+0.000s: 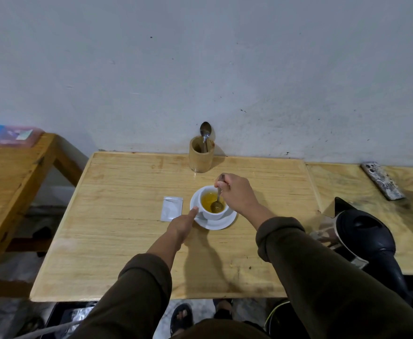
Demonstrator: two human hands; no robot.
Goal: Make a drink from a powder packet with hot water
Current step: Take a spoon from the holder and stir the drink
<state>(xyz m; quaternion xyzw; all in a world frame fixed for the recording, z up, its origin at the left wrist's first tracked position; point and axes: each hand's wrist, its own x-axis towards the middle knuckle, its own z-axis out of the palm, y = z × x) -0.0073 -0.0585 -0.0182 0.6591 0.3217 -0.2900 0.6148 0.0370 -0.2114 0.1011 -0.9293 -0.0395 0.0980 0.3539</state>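
Observation:
A white cup (212,214) of yellow liquid stands on a white saucer (219,224) in the middle of the wooden table (127,241). My right hand (237,194) grips a metal spoon (217,203) whose bowl is dipped in the liquid. My left hand (183,223) rests on the table with its thumb touching the saucer's left rim and the cup's side. A white powder packet (171,208) lies flat just left of the saucer.
A wooden holder (201,156) with another spoon (205,133) stands at the wall behind the cup. A black electric kettle (364,231) sits at the right, a phone (382,183) beyond it. Another wooden table (10,179) is at the left.

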